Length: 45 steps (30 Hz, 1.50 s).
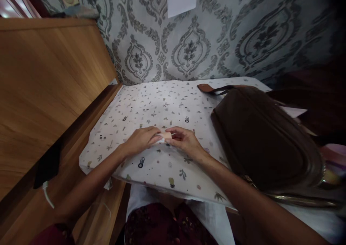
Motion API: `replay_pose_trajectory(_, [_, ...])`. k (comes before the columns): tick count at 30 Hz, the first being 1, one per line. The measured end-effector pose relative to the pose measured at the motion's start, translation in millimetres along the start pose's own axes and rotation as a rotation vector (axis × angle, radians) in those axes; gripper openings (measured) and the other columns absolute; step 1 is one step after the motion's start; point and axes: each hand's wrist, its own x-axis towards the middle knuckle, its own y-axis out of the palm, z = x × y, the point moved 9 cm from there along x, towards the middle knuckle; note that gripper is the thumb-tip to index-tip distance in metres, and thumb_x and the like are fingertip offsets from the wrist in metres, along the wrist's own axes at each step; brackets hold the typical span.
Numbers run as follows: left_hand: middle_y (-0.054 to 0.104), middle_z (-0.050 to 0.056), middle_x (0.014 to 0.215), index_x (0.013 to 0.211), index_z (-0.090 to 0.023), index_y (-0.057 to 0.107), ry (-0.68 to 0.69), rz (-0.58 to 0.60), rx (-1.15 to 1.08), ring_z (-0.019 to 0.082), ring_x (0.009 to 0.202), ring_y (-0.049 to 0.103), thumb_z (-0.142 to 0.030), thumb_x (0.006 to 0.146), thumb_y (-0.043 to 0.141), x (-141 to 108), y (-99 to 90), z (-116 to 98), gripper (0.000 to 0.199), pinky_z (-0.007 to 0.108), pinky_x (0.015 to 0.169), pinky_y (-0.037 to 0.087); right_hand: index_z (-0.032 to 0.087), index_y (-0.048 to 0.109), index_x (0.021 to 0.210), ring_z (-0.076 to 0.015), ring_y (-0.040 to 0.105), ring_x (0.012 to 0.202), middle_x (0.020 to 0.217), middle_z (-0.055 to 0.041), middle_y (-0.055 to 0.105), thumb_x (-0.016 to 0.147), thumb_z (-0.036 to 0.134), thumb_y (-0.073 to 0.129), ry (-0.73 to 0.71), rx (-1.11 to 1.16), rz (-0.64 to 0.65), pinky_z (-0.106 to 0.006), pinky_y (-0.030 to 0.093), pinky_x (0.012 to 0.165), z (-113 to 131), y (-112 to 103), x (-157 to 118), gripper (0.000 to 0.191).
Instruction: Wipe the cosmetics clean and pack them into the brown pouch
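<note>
Between my hands, over the middle of the patterned white cloth [151,104], is a small white and peach-coloured piece [167,135]. Its kind is too small to make out. My left hand [143,138] is closed on its white end, with thumb and fingers pressed together. From the other side, my right hand [185,140] pinches the peach end between thumb and fingertips. Fingers hide part of the piece. Both wrists are low over the cloth.
A dark brown bag [262,137] with a strap [207,88] lies to the right. Wooden furniture [54,68] stands on the left, with a dark phone [48,165] and white cable [47,194] below it. Patterned wallpaper [189,50] rises behind, bearing a white paper [182,1].
</note>
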Motion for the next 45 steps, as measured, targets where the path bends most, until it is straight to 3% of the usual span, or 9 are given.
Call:
replay_pose_trajectory(6, [0.061,0.006,0.115,0.123,-0.024,0.053,-0.011,0.026,-0.091,0.021,0.101,0.06,-0.051,0.095,0.056,-42.8,-4.5,41.8,0.04,0.03,0.083,0.045,0.018,0.068,0.094,-0.0147,0.066,0.071,0.083,-0.002,0.069,0.065,0.046,0.083,0.016,0.023,-0.093,-0.031,0.058,0.07,-0.1,-7.7,0.1,0.043])
replay_pose_trajectory(14, [0.055,0.007,0.115,0.135,-0.023,0.045,-0.012,-0.043,-0.05,0.021,0.101,0.058,-0.028,0.091,0.059,-47.4,-6.6,42.3,0.046,0.033,0.088,0.048,0.017,0.064,0.086,-0.013,0.066,0.073,0.084,0.0007,0.063,0.061,0.049,0.087,0.061,0.2,-0.143,-0.028,0.06,0.07,1.8,-7.4,-1.4,0.047])
replay_pose_trajectory(21, [0.063,0.006,0.111,0.119,-0.024,0.061,0.063,-0.292,-0.2,0.023,0.105,0.063,-0.038,0.085,0.07,-40.1,-62.8,26.6,0.038,0.032,0.089,0.051,0.018,0.054,0.085,-0.0104,0.063,0.055,0.07,0.0027,0.062,0.065,0.059,0.08,-0.039,0.238,-0.209,-0.021,0.052,0.051,45.2,-7.9,-25.9,0.053])
replay_pose_trajectory(25, [0.069,0.005,0.113,0.103,-0.026,0.069,0.071,-0.452,-0.31,0.025,0.108,0.065,-0.044,0.081,0.073,-19.0,-97.6,7.8,0.029,0.034,0.092,0.052,0.019,0.05,0.091,-0.0109,0.064,0.062,0.071,0.0016,0.064,0.076,0.052,0.075,-0.156,0.171,-0.266,-0.022,0.055,0.057,92.5,-18.2,-66.8,0.044])
replay_pose_trajectory(30, [0.073,0.005,0.112,0.095,-0.022,0.07,-0.017,-0.812,-0.47,0.026,0.111,0.065,-0.042,0.087,0.065,17.1,-135.3,-32.7,0.022,0.038,0.103,0.048,0.02,0.056,0.096,-0.0109,0.065,0.072,0.086,-0.0009,0.064,0.083,0.037,0.073,-0.445,-0.029,-0.589,-0.022,0.057,0.064,160.1,-71.3,-150.4,0.027])
replay_pose_trajectory(32, [0.074,0.004,0.102,0.094,-0.021,0.07,-0.015,-0.834,-0.473,0.025,0.102,0.067,-0.042,0.086,0.065,37.4,-136.7,-56.1,0.022,0.035,0.095,0.051,0.021,0.059,0.096,-0.0115,0.065,0.074,0.091,-0.0017,0.064,0.084,0.033,0.073,-0.591,-0.166,-0.806,-0.023,0.058,0.065,182.4,-100.1,-190.7,0.022])
replay_pose_trajectory(36, [0.074,0.002,0.093,0.094,-0.022,0.07,0.225,-0.569,-0.342,0.021,0.087,0.068,-0.041,0.09,0.059,88.7,-116.9,-131.9,0.023,0.028,0.076,0.052,0.022,0.059,0.092,-0.0133,0.066,0.075,0.089,-0.0009,0.064,0.081,0.031,0.075,-0.723,-0.382,-1.153,-0.026,0.06,0.067,195.8,-148.3,-246.2,0.021])
replay_pose_trajectory(40, [0.068,0.005,0.094,0.101,-0.021,0.071,0.547,-0.378,-0.006,0.02,0.085,0.066,-0.036,0.1,0.044,123.6,-88.1,-220.9,0.031,0.028,0.072,0.049,0.022,0.06,0.094,-0.0134,0.063,0.069,0.083,0.0,0.062,0.081,0.033,0.075,-0.709,-0.565,-1.248,-0.028,0.059,0.063,187.7,-173.1,-257.9,0.023])
replay_pose_trajectory(45, [0.068,0.006,0.087,0.091,-0.023,0.074,0.564,-0.225,0.403,0.02,0.073,0.062,-0.034,0.095,0.053,173.9,-56.2,-267.8,0.024,0.029,0.062,0.04,0.021,0.061,0.092,-0.015,0.059,0.069,0.081,-0.0021,0.059,0.086,0.034,0.069,-0.618,-0.844,-1.271,-0.031,0.056,0.063,183.4,-174.2,-257.2,0.017])
